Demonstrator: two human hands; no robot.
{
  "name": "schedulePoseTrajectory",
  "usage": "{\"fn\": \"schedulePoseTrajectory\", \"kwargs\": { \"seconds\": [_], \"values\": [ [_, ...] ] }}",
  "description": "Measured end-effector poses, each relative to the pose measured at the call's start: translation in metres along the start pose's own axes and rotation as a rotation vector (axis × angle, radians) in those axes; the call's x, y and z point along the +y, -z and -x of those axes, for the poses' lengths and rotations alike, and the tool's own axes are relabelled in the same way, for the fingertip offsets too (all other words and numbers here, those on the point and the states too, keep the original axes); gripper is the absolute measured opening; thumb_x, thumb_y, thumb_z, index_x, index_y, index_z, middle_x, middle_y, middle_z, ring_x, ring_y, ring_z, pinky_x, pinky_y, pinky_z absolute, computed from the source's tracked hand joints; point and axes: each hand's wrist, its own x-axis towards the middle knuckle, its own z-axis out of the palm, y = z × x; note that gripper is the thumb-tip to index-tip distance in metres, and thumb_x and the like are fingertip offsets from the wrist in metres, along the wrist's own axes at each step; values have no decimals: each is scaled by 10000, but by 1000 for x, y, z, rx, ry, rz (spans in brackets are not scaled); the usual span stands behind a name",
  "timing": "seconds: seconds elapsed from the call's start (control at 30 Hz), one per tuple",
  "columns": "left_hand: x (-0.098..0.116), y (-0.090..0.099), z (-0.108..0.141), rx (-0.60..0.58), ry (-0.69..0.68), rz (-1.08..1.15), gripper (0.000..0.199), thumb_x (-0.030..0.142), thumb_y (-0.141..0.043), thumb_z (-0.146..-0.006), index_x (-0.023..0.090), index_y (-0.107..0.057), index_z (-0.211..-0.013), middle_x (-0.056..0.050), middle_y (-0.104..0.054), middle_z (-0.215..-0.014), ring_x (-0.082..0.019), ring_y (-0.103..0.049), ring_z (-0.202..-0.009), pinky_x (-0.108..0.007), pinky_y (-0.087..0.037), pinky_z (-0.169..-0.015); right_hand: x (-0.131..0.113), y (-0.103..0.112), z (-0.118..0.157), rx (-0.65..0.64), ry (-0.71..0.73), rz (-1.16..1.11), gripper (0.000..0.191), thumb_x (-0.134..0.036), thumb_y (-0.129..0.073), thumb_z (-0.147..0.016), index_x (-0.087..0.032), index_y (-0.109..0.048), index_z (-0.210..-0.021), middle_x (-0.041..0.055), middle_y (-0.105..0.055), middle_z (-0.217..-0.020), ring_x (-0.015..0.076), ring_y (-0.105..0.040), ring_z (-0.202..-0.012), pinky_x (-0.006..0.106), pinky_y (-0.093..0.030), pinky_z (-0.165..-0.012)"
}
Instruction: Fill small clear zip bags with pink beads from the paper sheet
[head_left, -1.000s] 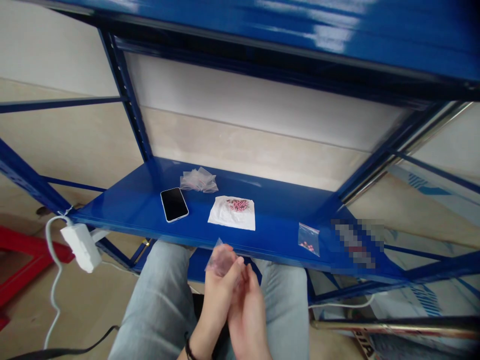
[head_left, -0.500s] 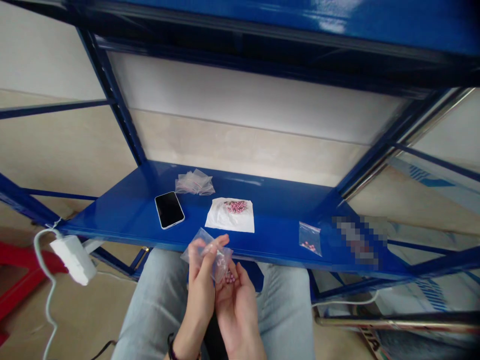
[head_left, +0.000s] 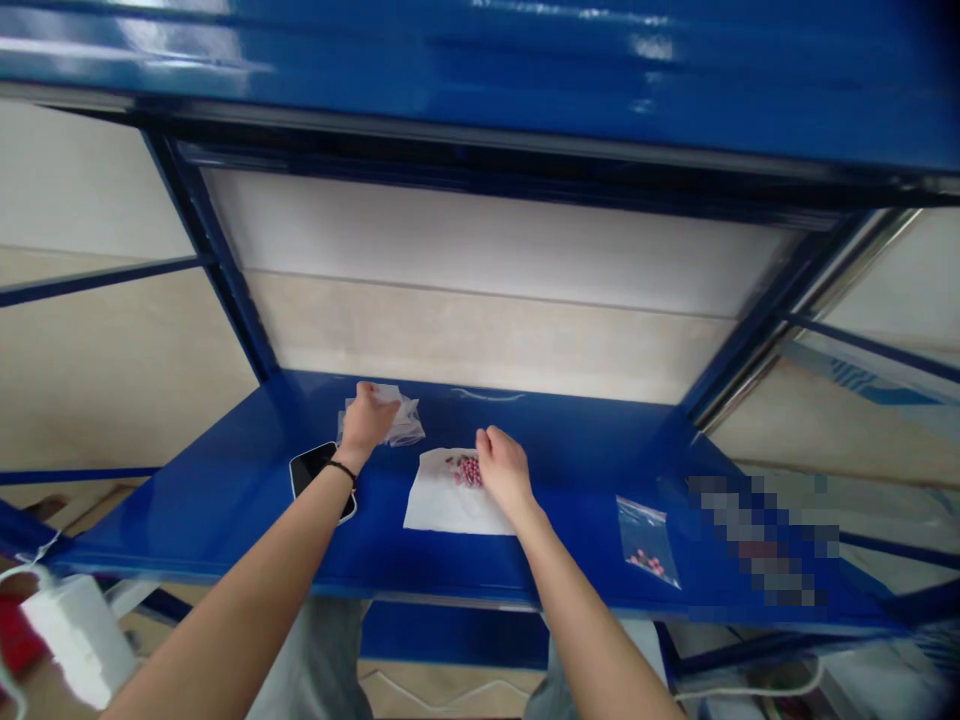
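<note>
My left hand (head_left: 367,418) reaches over the pile of clear plastic bags (head_left: 406,422) at the back left of the blue shelf; its fingers are bent onto the pile, and whether they grip a bag is unclear. My right hand (head_left: 504,464) is closed beside the small heap of pink beads (head_left: 468,471) on the white paper (head_left: 450,510); anything inside its fingers is hidden. A clear zip bag with several pink beads (head_left: 649,545) lies to the right.
A phone (head_left: 311,467) lies partly under my left wrist. A white power adapter with a cable (head_left: 79,635) hangs at the shelf's left end. The upper blue shelf (head_left: 480,70) spans overhead. Something pixelated (head_left: 757,545) sits at the far right.
Both hands have moved from above my lap onto the shelf, the left to the bag pile, the right to the bead heap. The bag and beads they held no longer show. The view has shifted.
</note>
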Motion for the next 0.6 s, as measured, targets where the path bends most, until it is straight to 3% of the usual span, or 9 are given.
{"fn": "schedulePoseTrajectory", "kwargs": {
  "seconds": [0.1, 0.17, 0.23, 0.37, 0.47, 0.53, 0.6],
  "values": [
    [-10, -1, -2, 3, -173, -350, 589, 254, -705, -764, 138, -534, -1316, -250, -563, -1323, -448, -496, -1257, -529, -408, -970, 3, -15, 3, -146, 190, 379, 231, -239, -461, -992, -187, -600, -815, 83, -649, -862, 233, -576, -899, 334, -395, -809],
    [-17, 3, 1, -41, -310, -660, 568, 287, -663, -835, 217, -522, -1381, -218, -456, -1465, -464, -418, -1315, -562, -370, -1001, 6, -18, 9, -184, 228, 489, 192, -243, -487, -989, -175, -629, -879, 102, -653, -927, 255, -560, -970, 353, -392, -842],
    [-19, 8, 6, -61, -372, -827, 522, 343, -600, -905, 261, -513, -1413, -199, -414, -1509, -467, -410, -1307, -579, -375, -985, 8, -18, 14, -198, 232, 527, 186, -249, -487, -992, -170, -639, -921, 107, -645, -962, 267, -543, -1002, 365, -391, -854],
    [-2, 12, 28, 96, -372, -782, 507, 405, -494, -964, 202, -510, -1428, -232, -412, -1482, -477, -432, -1256, -592, -414, -932, 1, -18, 15, -206, 228, 533, 187, -248, -482, -993, -169, -643, -940, 106, -631, -986, 269, -526, -1012, 374, -391, -862],
    [15, 8, 60, 117, -419, -668, 395, 373, -537, -927, 187, -653, -1256, -212, -455, -1422, -465, -455, -1221, -578, -445, -911, -8, -6, 11, -165, 242, 486, 181, -252, -503, -980, -184, -648, -896, 90, -627, -976, 256, -528, -999, 362, -394, -857],
    [19, 9, 85, 64, -488, -576, 291, 344, -571, -892, 213, -723, -1103, -172, -497, -1384, -435, -485, -1194, -574, -454, -924, -6, 20, 11, -49, 223, 403, 205, -256, -482, -992, -193, -653, -900, 80, -632, -987, 238, -540, -997, 349, -400, -872],
    [15, 16, 110, 10, -545, -444, 230, 344, -571, -884, 228, -739, -988, -143, -547, -1317, -380, -552, -1114, -544, -484, -914, 12, 63, 16, 103, 154, 311, 244, -250, -429, -1015, -193, -660, -962, 79, -644, -1017, 220, -559, -1002, 339, -409, -901]
  ]
}}
